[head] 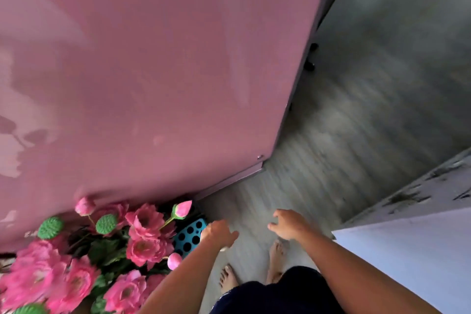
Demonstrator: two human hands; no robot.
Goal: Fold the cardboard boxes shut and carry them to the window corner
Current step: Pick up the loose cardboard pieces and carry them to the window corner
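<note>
Grey wood-grain floor [331, 135], blurred. Pink glossy cabinet [153, 71] fills upper left. Below cabinet: pink artificial lotus flowers [142, 232], blue perforated basket [190, 233]. Right of cabinet's lower corner: left hand [219, 233] loosely curled, empty; right hand [289, 224] spread, empty. Bare feet beneath hands. No cardboard box identifiable.

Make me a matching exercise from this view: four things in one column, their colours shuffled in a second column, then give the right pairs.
Things:
1. tall cabinet panel
2. flowers
3. perforated basket
4. seed pods

Colours:
A. green
B. turquoise with dark holes
C. bright pink
D. dusty mauve

Pairs: 1-D, 2-C, 3-B, 4-A
</note>
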